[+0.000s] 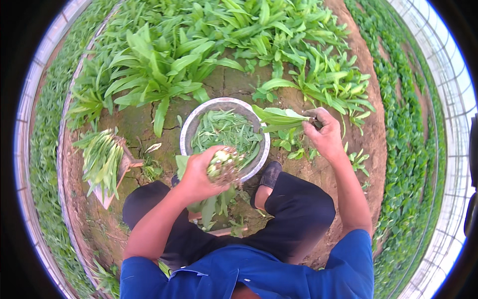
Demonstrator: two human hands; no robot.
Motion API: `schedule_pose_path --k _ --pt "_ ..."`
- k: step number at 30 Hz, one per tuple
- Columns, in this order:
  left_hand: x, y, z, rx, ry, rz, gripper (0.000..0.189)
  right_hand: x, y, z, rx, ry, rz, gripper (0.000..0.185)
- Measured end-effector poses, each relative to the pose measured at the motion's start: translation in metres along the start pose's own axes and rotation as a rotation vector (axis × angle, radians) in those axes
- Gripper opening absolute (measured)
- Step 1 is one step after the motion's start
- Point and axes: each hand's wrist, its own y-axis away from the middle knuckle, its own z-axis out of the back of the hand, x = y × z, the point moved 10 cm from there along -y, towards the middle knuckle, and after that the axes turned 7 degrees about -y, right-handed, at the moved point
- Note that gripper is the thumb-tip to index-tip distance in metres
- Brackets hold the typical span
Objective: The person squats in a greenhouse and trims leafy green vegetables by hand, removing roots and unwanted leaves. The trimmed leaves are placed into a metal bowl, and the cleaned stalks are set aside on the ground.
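My left hand is closed around a thick bunch of leafy greens, its pale cut stem ends and roots facing up and its leaves hanging below. The bunch is over the near edge of a round basin that holds loose green leaves. To the right of the basin, my right hand pinches the root end of a small leafy plant between thumb and fingers, its leaves pointing left over the basin's right rim.
A pile of harvested greens lies on a small wooden stand at the left. Leafy plants grow in cracked soil beyond the basin. My shoe is close to the basin's near right side. Denser crop rows run along the right.
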Motion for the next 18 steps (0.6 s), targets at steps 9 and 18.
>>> schedule_pose_path --k 9,18 --pt "-0.024 0.021 0.024 -0.177 -0.165 -0.077 0.099 0.096 0.016 -0.087 0.154 -0.278 -0.101 0.025" --pt "0.01 0.034 0.049 -0.239 -0.329 0.049 0.092 0.113 0.018 -0.157 0.337 -0.376 -0.069 0.026"
